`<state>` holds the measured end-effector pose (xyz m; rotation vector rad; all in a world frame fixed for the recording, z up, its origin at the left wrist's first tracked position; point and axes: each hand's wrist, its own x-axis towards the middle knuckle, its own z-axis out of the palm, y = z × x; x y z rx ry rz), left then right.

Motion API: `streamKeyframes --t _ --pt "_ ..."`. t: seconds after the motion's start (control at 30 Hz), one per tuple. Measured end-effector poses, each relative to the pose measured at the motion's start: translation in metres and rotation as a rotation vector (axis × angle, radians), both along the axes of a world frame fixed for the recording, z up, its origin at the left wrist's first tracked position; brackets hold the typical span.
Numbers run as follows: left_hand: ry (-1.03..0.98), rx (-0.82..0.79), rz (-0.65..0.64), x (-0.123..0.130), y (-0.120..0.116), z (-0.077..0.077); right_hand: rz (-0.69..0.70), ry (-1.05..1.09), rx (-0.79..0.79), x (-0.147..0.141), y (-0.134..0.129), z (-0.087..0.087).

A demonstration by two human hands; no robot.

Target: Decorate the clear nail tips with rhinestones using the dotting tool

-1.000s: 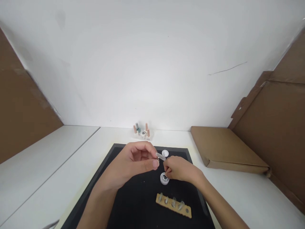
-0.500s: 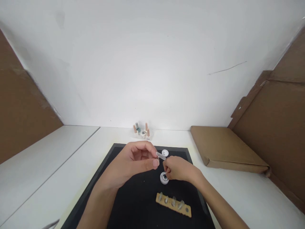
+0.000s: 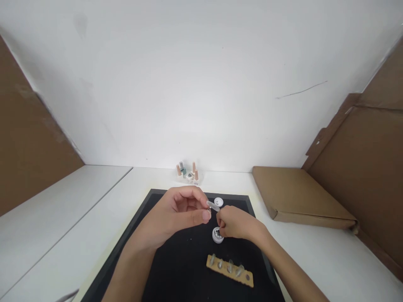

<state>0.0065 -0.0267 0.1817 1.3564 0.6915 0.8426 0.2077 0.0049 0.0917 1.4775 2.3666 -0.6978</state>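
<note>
My left hand (image 3: pixel 176 218) is raised over the black mat, its thumb and index finger closed on the small stem of a clear false nail (image 3: pixel 213 205). Right beside it, my right hand (image 3: pixel 239 222) has its fingers curled together at the edge of a round white pot (image 3: pixel 218 240). Small shiny pieces show inside the pot. Anything between the right fingertips is hidden. Nearer to me, a yellowish display strip (image 3: pixel 224 272) carries several clear false nails standing on it, with a bare dark spot at its right end.
A white lid (image 3: pixel 218 202) lies behind my hands on the black mat (image 3: pixel 185 268). Several nail polish bottles (image 3: pixel 189 174) stand in a group by the white wall. To the right is a flat cardboard box (image 3: pixel 299 193), with cardboard panels (image 3: pixel 368 167) at the sides.
Hardly anything differs; the whole view has shifted very slightly. Both hands keep their places, the left still holding the false nail and the right still at the pot.
</note>
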Motion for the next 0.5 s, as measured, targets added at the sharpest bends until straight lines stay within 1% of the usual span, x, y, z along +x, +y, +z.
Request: streamKeyframes --t 0.17,0.33,0.43,0.5 --pt "0.008 0.012 0.004 0.000 0.000 0.000 -0.042 0.056 -0.011 -0.001 -0.001 0.000" --pt "0.007 0.017 -0.001 0.000 0.001 0.000 -0.062 0.137 0.010 0.002 0.000 -0.001" --pt "-0.002 0.013 -0.001 -0.001 0.001 0.000 -0.065 0.205 0.052 0.008 0.000 0.005" --pt "0.002 0.011 0.007 -0.001 0.001 0.000 -0.078 0.272 0.110 0.013 -0.001 0.014"
